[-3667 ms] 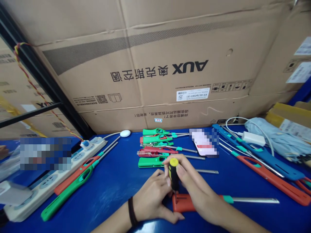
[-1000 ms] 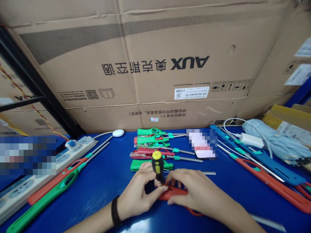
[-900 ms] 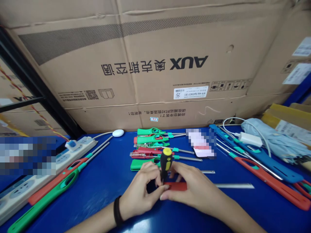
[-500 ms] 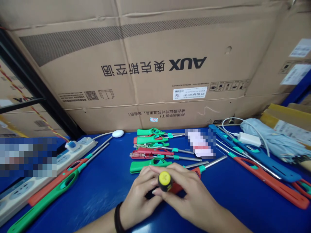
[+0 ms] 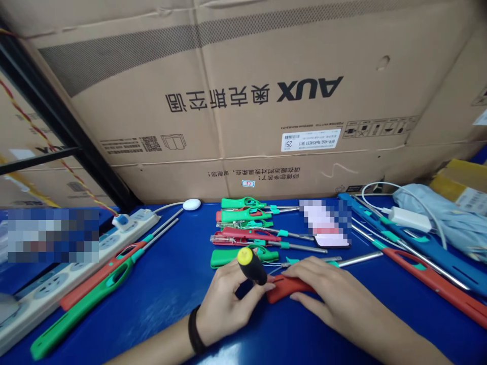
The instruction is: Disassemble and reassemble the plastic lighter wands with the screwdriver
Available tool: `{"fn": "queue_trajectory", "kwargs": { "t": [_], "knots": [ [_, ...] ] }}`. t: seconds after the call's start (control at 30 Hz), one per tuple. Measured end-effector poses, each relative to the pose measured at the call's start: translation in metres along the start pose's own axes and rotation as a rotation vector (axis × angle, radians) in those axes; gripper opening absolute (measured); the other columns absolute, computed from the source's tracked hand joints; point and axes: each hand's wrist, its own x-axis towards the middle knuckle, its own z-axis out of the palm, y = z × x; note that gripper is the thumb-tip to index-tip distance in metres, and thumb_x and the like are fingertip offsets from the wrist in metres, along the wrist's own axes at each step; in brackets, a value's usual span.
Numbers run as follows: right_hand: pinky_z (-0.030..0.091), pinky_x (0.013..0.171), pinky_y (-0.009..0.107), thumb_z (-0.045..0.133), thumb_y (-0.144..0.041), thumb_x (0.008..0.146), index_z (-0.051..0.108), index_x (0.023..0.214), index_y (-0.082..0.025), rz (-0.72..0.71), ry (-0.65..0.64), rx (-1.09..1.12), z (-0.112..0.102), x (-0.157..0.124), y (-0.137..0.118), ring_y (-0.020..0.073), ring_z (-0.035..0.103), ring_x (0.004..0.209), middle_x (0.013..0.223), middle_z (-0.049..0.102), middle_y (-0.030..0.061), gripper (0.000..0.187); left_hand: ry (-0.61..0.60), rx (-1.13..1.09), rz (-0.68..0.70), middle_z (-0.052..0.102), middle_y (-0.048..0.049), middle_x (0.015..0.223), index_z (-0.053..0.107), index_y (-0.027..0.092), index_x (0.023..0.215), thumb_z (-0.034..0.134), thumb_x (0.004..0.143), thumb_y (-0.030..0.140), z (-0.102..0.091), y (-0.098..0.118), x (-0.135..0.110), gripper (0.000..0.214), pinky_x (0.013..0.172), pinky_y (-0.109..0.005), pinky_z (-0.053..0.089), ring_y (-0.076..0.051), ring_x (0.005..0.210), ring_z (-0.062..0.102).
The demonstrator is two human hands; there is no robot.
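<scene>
My left hand is closed round a black screwdriver with a yellow cap, which tilts up and to the left, its tip hidden by my fingers. My right hand rests on the handle of a red long-nosed lighter lying on the blue table, fingers curled over it. The lighter's metal rod points to the back right. The two hands almost touch at the lighter's left end.
A pile of green and red lighters lies just behind my hands. A red and a green lighter lie beside a white power strip at left. Blue and red lighters, a charger and a large cardboard box stand right and behind.
The screwdriver stood upright on the lighter under my right hand; now it leans in my left hand. The lighter has turned, its rod swinging from right to back right.
</scene>
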Motion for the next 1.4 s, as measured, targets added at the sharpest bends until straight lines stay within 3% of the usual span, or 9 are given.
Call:
{"fn": "queue_trajectory", "kwargs": {
  "t": [0.13,0.3,0.53,0.7,0.87,0.97,1.1,1.23,1.4],
  "knots": [
    [0.050,0.084,0.038,0.057,-0.015,0.086,0.065,0.107,-0.022,-0.035,-0.057,0.003,0.003,0.004,0.002,0.0234,0.060,0.098,0.101,0.067,0.0049,0.023,-0.021,0.011,-0.014,0.070,0.0001,0.076,0.070,0.020,0.081,0.065,0.082,0.023,-0.002,0.002,0.002,0.006,0.063,-0.023,0.049,-0.013,0.065,0.064],
    [0.050,0.082,0.035,0.058,-0.022,0.087,0.065,0.110,-0.027,-0.076,-0.015,0.070,0.008,0.005,0.006,0.0221,0.060,0.095,0.099,0.067,0.0027,0.024,-0.077,0.027,-0.053,0.069,0.0022,0.070,0.069,0.021,0.077,0.067,0.080,0.026,-0.008,0.003,0.007,0.006,0.060,-0.022,0.048,-0.013,0.064,0.063],
    [0.050,0.080,0.030,0.059,-0.023,0.087,0.066,0.104,-0.029,-0.126,0.004,0.189,0.017,-0.001,0.000,0.0183,0.061,0.092,0.099,0.066,-0.0006,0.019,-0.174,-0.027,-0.077,0.063,0.0041,0.060,0.053,0.016,0.061,0.068,0.079,0.024,-0.013,0.010,0.014,0.025,0.056,-0.022,0.045,-0.009,0.055,0.055],
    [0.049,0.084,0.033,0.064,-0.033,0.084,0.064,0.106,-0.029,-0.095,0.029,0.261,0.014,-0.003,0.000,0.0203,0.061,0.097,0.103,0.067,-0.0005,0.023,-0.134,-0.042,-0.050,0.065,0.0040,0.061,0.056,0.017,0.062,0.070,0.077,0.023,-0.016,0.005,0.008,0.022,0.055,-0.021,0.046,-0.009,0.055,0.058],
    [0.042,0.100,0.033,0.051,-0.036,0.092,0.042,0.131,-0.036,-0.037,0.180,0.546,-0.002,0.000,-0.020,0.0151,0.052,0.118,0.130,0.056,-0.0027,0.041,-0.139,-0.040,0.050,0.066,0.0026,0.066,0.059,0.017,0.066,0.068,0.079,0.018,-0.020,0.003,0.004,0.015,0.058,-0.020,0.047,-0.009,0.060,0.060],
    [0.040,0.103,0.031,0.052,-0.030,0.092,0.027,0.138,-0.039,-0.140,0.200,0.698,-0.009,0.009,-0.039,0.0129,0.047,0.123,0.139,0.047,-0.0036,0.054,-0.114,-0.010,0.105,0.065,0.0011,0.065,0.060,0.017,0.068,0.062,0.082,0.017,-0.019,0.003,0.004,0.014,0.056,-0.020,0.047,-0.010,0.058,0.059],
    [0.044,0.098,0.031,0.054,-0.023,0.090,0.041,0.130,-0.031,-0.209,0.177,0.690,-0.012,0.021,-0.055,0.0155,0.052,0.117,0.127,0.057,0.0003,0.043,-0.162,0.062,0.184,0.069,-0.0026,0.077,0.066,0.019,0.083,0.063,0.082,0.026,-0.019,0.001,0.003,0.007,0.071,-0.027,0.051,-0.016,0.074,0.063],
    [0.049,0.091,0.032,0.055,-0.023,0.089,0.046,0.123,-0.029,-0.201,0.155,0.704,-0.012,0.023,-0.057,0.0168,0.058,0.107,0.117,0.061,0.0014,0.036,-0.319,0.213,0.203,0.068,-0.0065,0.100,0.066,0.023,0.102,0.075,0.068,0.039,-0.021,-0.001,0.002,0.038,0.090,-0.042,0.045,-0.026,0.097,0.059],
    [0.054,0.074,0.024,0.067,-0.024,0.080,0.051,0.096,-0.026,-0.203,0.238,0.713,-0.013,0.022,-0.053,0.0130,0.063,0.080,0.092,0.063,-0.0023,0.023,-0.391,0.244,0.122,0.068,-0.0065,0.094,0.067,0.022,0.092,0.067,0.074,0.031,-0.019,-0.003,0.002,0.020,0.094,-0.045,0.039,-0.025,0.096,0.058]
  ]
}}
